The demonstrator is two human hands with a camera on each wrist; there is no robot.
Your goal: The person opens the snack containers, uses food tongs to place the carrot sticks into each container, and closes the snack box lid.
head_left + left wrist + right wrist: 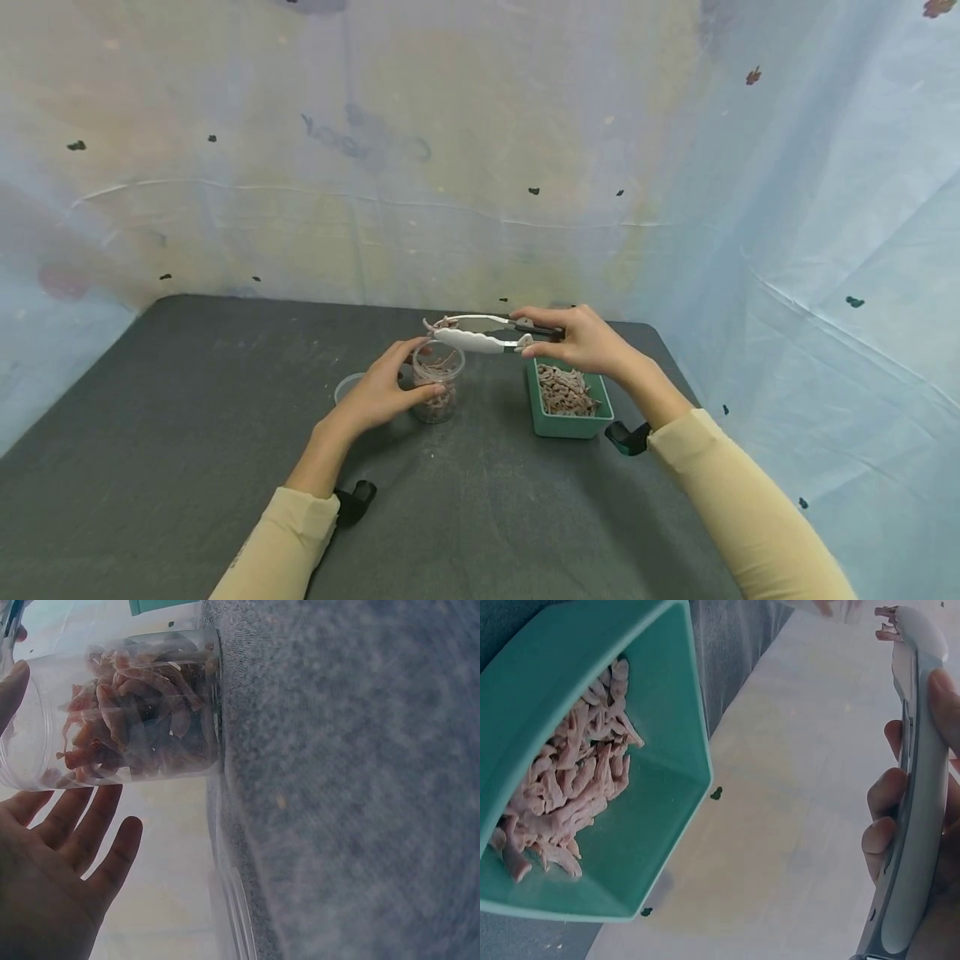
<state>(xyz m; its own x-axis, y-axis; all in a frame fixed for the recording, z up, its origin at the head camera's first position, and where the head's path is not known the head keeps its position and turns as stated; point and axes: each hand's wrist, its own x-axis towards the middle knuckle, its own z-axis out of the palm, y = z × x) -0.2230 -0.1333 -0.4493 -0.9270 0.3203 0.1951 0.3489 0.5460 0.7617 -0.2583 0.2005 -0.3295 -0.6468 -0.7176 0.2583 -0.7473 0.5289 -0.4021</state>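
Note:
A clear plastic jar (448, 377) stands upright on the table, part filled with pinkish-brown strips (142, 705). My left hand (378, 390) holds the jar from its left side, thumb across the near side and fingers round the far side. Up at the right, my right hand (588, 342) grips a pair of tongs (472, 341) with white tips and grey handles. Between those tips is a small bunch of strips (431, 325), held over the jar's mouth. More strips (570, 780) lie in a green rectangular container (570, 427) below my right hand.
A clear round lid (345, 385) lies on the dark grey table (465, 517), left of the jar and partly behind my left hand. Pale plastic sheeting (465, 167) with dark spots hangs behind the table and along its right side.

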